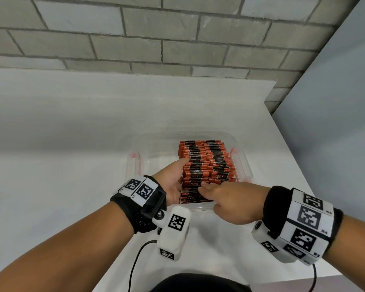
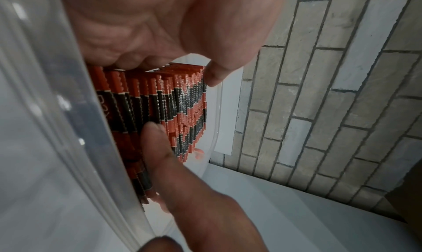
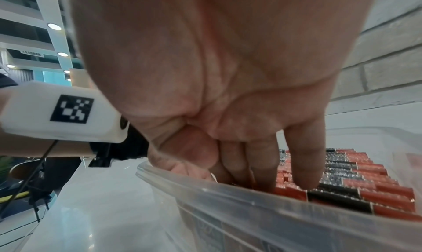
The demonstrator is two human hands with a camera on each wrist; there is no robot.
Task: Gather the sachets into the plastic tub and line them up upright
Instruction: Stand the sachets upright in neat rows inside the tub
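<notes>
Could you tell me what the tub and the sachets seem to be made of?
The tub looks like clear, glossy moulded plastic: the white table shows through its walls, and its rim catches highlights. The sachets look like thin glossy foil or plastic film, printed orange and black, with serrated top edges that glint; which of the two is unclear.
</notes>
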